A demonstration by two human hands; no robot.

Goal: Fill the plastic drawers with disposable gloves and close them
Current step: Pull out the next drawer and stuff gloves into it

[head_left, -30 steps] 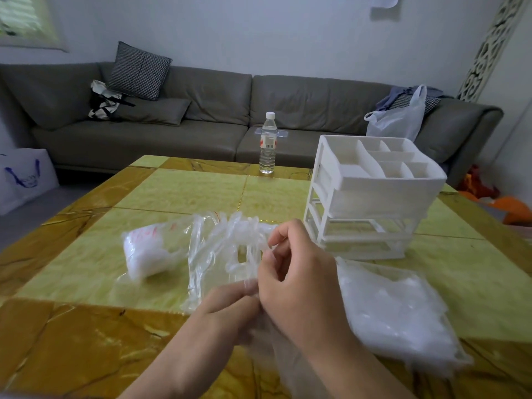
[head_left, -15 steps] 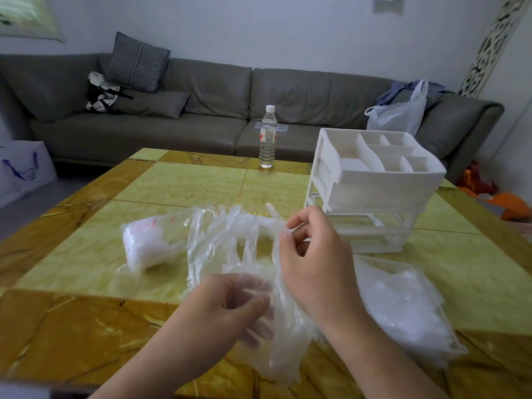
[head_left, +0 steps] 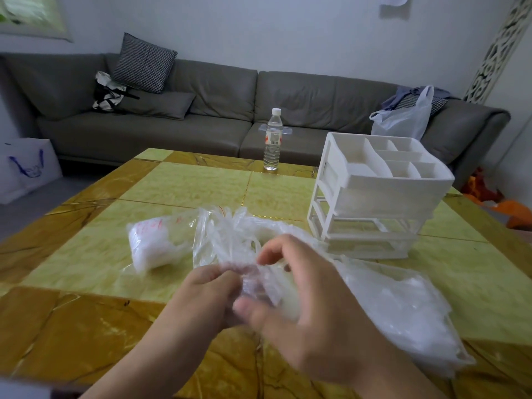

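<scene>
At the bottom centre of the frame, the left hand (head_left: 201,295) and the right hand (head_left: 302,306) meet over a wad of clear disposable gloves (head_left: 253,272). The left fingers (head_left: 213,279) are curled and pinch the thin film; the right thumb and fingers close round the other side of the same wad. Holding it from both sides like this looks meant to gather or separate a few gloves before they go into a drawer, though motion blur hides the exact pinch.

To the lower right, touching the wad, a flat pile of gloves in clear wrap (head_left: 403,309) lies on the yellow marble table (head_left: 86,326), within easy reach. Left of centre, an opened bag with red print (head_left: 152,243) lies on its side with white gloves bunched in its closed end.

Further back, right of centre, stands the white plastic drawer unit (head_left: 371,214). Its top tray is split into compartments, and nothing shows in them. The upper drawer sits in its slot and its contents cannot be seen; the slots below look open, so filling seems hardly begun.

Beyond it, at the table's far edge, a water bottle (head_left: 273,139) stands upright before the grey sofa (head_left: 172,133).
</scene>
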